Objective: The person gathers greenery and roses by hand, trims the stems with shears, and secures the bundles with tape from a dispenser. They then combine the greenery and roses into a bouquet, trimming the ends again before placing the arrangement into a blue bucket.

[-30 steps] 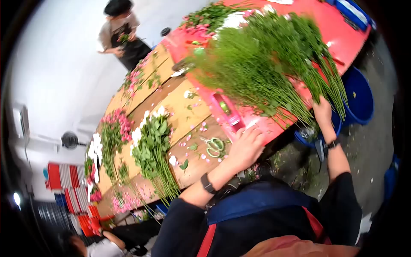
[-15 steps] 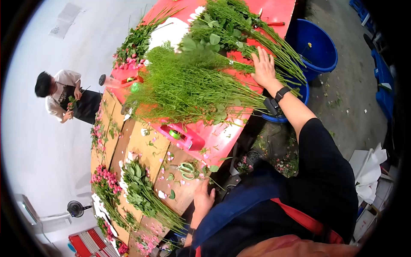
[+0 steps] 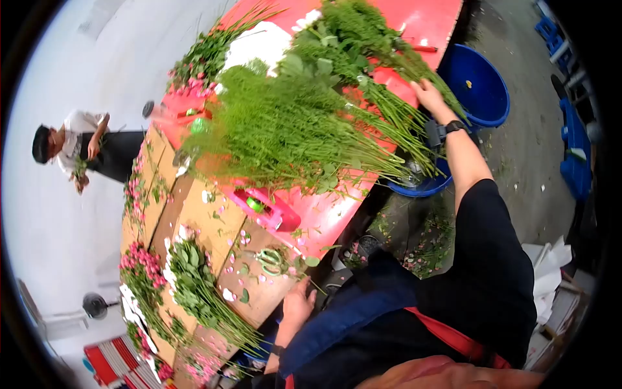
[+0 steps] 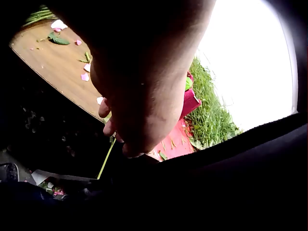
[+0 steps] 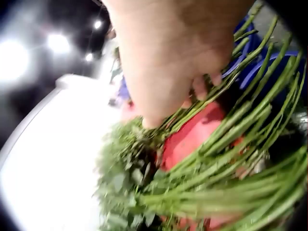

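My right hand (image 3: 433, 100) is over the table's right edge, its fingers curled round the stems of the outermost bunch of greenery (image 3: 447, 91). The right wrist view has the fingers (image 5: 199, 88) bent over these long green stems (image 5: 260, 48). Beside it, a second bunch with leafy tops (image 3: 392, 107) fans its stems over the edge, and a large feathery bunch (image 3: 278, 123) lies nearer. My left hand (image 3: 299, 303) rests at the near table edge, fingers loosely bent, close to a thin stem (image 4: 105, 161). Green-handled scissors (image 3: 270, 261) lie just beyond it.
Blue buckets (image 3: 486, 84) stand on the floor along the right edge. A pink tape dispenser (image 3: 272, 211), white roses (image 3: 194, 259) and pink roses (image 3: 142, 262) occupy the table. Another person (image 3: 84, 149) stands across it, holding flowers. A red-handled tool (image 3: 424, 48) lies at the far edge.
Over the last half second my right hand goes from spread flat to curled on the outermost stems, shifting right. My left hand has drawn back from the tape dispenser to the near edge.
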`<action>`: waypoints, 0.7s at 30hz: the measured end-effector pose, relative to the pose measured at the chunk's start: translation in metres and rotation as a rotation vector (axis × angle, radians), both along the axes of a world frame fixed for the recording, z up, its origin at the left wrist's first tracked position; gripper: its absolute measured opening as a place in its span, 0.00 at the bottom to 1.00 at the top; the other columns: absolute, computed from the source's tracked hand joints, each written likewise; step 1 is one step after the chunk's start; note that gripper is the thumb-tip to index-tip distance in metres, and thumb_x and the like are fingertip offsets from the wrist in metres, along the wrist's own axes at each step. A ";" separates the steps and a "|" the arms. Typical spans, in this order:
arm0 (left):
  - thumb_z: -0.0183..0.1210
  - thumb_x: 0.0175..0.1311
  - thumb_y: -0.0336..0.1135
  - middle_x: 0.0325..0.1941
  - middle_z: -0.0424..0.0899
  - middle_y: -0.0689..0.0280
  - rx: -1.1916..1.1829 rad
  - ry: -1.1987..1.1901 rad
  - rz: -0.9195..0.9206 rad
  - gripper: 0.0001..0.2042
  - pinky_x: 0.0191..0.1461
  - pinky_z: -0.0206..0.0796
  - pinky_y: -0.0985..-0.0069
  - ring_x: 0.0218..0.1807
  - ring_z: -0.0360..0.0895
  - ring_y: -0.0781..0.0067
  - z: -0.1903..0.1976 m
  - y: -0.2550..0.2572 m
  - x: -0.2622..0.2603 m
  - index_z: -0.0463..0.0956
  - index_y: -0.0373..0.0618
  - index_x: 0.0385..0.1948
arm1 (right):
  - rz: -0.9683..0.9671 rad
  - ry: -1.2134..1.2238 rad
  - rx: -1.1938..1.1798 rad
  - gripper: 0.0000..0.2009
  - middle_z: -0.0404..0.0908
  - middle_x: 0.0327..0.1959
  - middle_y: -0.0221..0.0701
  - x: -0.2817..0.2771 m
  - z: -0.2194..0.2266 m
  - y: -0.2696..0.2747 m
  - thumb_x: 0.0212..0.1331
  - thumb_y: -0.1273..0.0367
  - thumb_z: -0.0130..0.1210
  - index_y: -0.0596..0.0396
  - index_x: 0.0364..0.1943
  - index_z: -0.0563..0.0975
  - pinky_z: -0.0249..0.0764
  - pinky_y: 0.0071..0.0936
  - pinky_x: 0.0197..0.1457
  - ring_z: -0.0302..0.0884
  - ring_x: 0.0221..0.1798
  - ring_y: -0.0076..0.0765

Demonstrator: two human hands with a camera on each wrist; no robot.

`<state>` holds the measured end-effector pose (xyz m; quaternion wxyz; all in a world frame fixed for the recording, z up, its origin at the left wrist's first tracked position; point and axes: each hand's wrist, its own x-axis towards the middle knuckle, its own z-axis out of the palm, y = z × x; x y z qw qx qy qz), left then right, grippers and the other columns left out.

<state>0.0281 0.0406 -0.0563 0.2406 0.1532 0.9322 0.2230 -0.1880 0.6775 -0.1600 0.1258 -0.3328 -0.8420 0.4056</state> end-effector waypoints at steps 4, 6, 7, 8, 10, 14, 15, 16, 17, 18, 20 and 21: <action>0.61 0.51 0.32 0.39 0.80 0.52 -0.010 0.069 0.016 0.19 0.48 0.68 0.60 0.42 0.77 0.50 0.000 -0.010 0.004 0.72 0.40 0.47 | 0.155 -0.208 0.240 0.26 0.79 0.48 0.45 0.017 0.053 -0.036 0.55 0.53 0.55 0.58 0.53 0.74 0.71 0.38 0.54 0.78 0.51 0.46; 0.59 0.53 0.32 0.39 0.79 0.54 0.039 0.115 0.042 0.18 0.48 0.68 0.62 0.43 0.76 0.51 -0.001 -0.017 0.010 0.72 0.39 0.47 | 0.202 -0.233 0.565 0.20 0.80 0.46 0.44 0.022 0.080 -0.076 0.57 0.57 0.55 0.58 0.47 0.78 0.72 0.37 0.51 0.78 0.48 0.47; 0.59 0.53 0.32 0.37 0.79 0.55 0.056 0.118 0.058 0.17 0.46 0.67 0.62 0.41 0.76 0.51 -0.001 -0.021 0.012 0.73 0.41 0.47 | 0.269 -0.008 0.641 0.15 0.81 0.42 0.41 0.027 0.081 -0.093 0.59 0.63 0.55 0.59 0.45 0.78 0.73 0.33 0.49 0.80 0.45 0.42; 0.59 0.53 0.32 0.35 0.79 0.57 0.031 0.091 0.086 0.16 0.44 0.67 0.62 0.40 0.76 0.52 0.002 -0.026 0.014 0.73 0.43 0.46 | 0.322 0.143 0.541 0.13 0.81 0.39 0.41 0.034 0.085 -0.124 0.60 0.65 0.54 0.59 0.42 0.78 0.73 0.34 0.46 0.80 0.43 0.43; 0.58 0.54 0.32 0.38 0.80 0.57 0.001 0.090 0.140 0.14 0.44 0.69 0.62 0.40 0.77 0.51 0.004 -0.035 0.021 0.74 0.43 0.44 | 0.406 0.318 0.338 0.09 0.80 0.35 0.41 0.052 0.108 -0.182 0.60 0.67 0.54 0.60 0.38 0.79 0.73 0.32 0.43 0.79 0.40 0.42; 0.56 0.55 0.31 0.34 0.80 0.57 0.071 0.171 0.274 0.10 0.42 0.70 0.63 0.37 0.78 0.53 -0.006 -0.057 0.042 0.77 0.43 0.39 | 0.833 0.318 0.107 0.06 0.79 0.30 0.37 0.104 0.145 -0.337 0.57 0.72 0.57 0.61 0.33 0.78 0.72 0.27 0.39 0.78 0.34 0.37; 0.56 0.55 0.31 0.33 0.80 0.57 0.080 0.213 0.316 0.09 0.41 0.70 0.63 0.36 0.78 0.53 -0.006 -0.062 0.047 0.77 0.43 0.37 | 0.980 0.278 0.026 0.05 0.79 0.30 0.37 0.116 0.147 -0.371 0.56 0.73 0.58 0.61 0.32 0.78 0.72 0.28 0.38 0.77 0.34 0.37; 0.56 0.55 0.31 0.31 0.80 0.58 0.077 0.266 0.370 0.08 0.40 0.71 0.63 0.35 0.78 0.54 -0.007 -0.070 0.054 0.78 0.43 0.35 | 1.121 0.234 -0.006 0.05 0.79 0.29 0.37 0.126 0.143 -0.401 0.55 0.73 0.58 0.61 0.32 0.78 0.72 0.28 0.38 0.77 0.33 0.39; 0.57 0.55 0.32 0.31 0.80 0.58 0.037 0.280 0.434 0.07 0.40 0.71 0.63 0.36 0.79 0.54 -0.007 -0.080 0.060 0.78 0.43 0.34 | 1.259 0.191 -0.033 0.05 0.78 0.29 0.37 0.136 0.137 -0.428 0.54 0.73 0.58 0.61 0.32 0.78 0.72 0.29 0.37 0.77 0.33 0.40; 0.57 0.55 0.32 0.30 0.81 0.58 0.011 0.313 0.497 0.06 0.40 0.71 0.64 0.35 0.79 0.54 -0.007 -0.091 0.067 0.78 0.44 0.33 | 1.316 0.103 -0.138 0.05 0.78 0.29 0.38 0.144 0.130 -0.453 0.53 0.73 0.58 0.60 0.32 0.78 0.72 0.30 0.36 0.77 0.32 0.42; 0.58 0.55 0.33 0.30 0.81 0.58 -0.027 0.406 0.636 0.06 0.38 0.72 0.65 0.35 0.79 0.54 -0.009 -0.122 0.080 0.79 0.44 0.31 | 1.418 0.025 -0.186 0.06 0.78 0.28 0.39 0.159 0.109 -0.496 0.53 0.71 0.58 0.59 0.32 0.79 0.72 0.32 0.35 0.77 0.31 0.44; 0.58 0.55 0.34 0.30 0.82 0.57 -0.031 0.435 0.714 0.06 0.37 0.71 0.65 0.34 0.79 0.54 -0.011 -0.140 0.086 0.79 0.44 0.31 | 1.450 -0.123 -0.221 0.08 0.80 0.28 0.40 0.165 0.105 -0.514 0.54 0.69 0.58 0.58 0.34 0.79 0.72 0.34 0.35 0.79 0.31 0.45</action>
